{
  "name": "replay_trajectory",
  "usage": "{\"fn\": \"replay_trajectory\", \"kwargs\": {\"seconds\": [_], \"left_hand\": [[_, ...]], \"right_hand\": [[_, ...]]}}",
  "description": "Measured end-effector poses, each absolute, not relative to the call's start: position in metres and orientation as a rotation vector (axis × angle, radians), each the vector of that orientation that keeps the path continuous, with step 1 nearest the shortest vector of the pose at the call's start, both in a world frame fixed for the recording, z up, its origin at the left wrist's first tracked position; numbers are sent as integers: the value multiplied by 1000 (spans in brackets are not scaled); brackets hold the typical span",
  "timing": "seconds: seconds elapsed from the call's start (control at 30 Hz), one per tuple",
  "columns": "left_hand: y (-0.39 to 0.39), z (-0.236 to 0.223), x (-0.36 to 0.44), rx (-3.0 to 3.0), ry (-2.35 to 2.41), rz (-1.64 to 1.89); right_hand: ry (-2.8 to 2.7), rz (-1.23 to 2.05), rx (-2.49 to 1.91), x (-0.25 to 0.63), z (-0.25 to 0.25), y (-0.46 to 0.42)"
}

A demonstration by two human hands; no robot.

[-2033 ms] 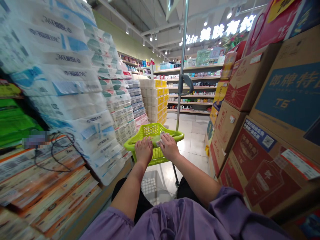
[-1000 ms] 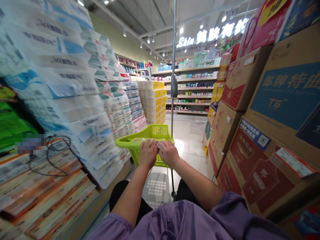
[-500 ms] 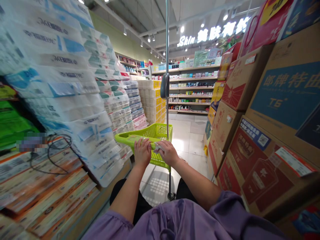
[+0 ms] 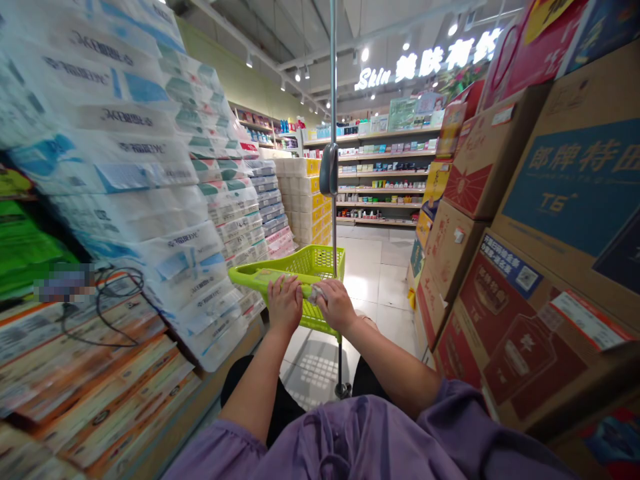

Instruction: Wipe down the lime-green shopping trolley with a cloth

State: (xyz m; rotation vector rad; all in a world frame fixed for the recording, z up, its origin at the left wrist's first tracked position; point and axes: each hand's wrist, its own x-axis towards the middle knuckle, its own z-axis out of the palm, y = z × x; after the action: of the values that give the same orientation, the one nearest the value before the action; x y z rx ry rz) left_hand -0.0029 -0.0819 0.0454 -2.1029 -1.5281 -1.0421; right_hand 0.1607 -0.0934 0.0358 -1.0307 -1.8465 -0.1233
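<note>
A lime-green plastic shopping basket [image 4: 305, 263] on wheels stands in the aisle in front of me. Its metal pull pole [image 4: 333, 120] rises upright at its right side, with a grey grip [image 4: 329, 169] partway up. My left hand [image 4: 284, 303] rests palm down on the basket's near rim, fingers curled over it. My right hand [image 4: 336, 304] lies beside it on the same rim, closed on a small crumpled whitish thing [image 4: 315, 292] that I cannot name. Purple sleeves cover my upper arms.
Stacked packs of tissue paper [image 4: 145, 173] wall the left side, with orange packs [image 4: 85, 393] below. Cardboard cartons [image 4: 530, 227] are piled high on the right. A tiled floor [image 4: 380, 273] runs ahead to shelves of small goods [image 4: 385, 180].
The basket has swung from the right to the left and come nearer the tissue stacks. Its pole went from leaning to upright. Both hands stayed on the rim.
</note>
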Motion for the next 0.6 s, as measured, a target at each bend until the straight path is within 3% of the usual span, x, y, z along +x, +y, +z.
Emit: {"fn": "replay_trajectory", "kwargs": {"seconds": [0.33, 0.6], "left_hand": [[-99, 46, 23, -2114, -1582, -1027], [-84, 53, -3, -2038, -1569, -1098]], "right_hand": [[-1798, -299, -1381, 156, 48, -91], [-1915, -438, -1097, 167, 37, -97]]}}
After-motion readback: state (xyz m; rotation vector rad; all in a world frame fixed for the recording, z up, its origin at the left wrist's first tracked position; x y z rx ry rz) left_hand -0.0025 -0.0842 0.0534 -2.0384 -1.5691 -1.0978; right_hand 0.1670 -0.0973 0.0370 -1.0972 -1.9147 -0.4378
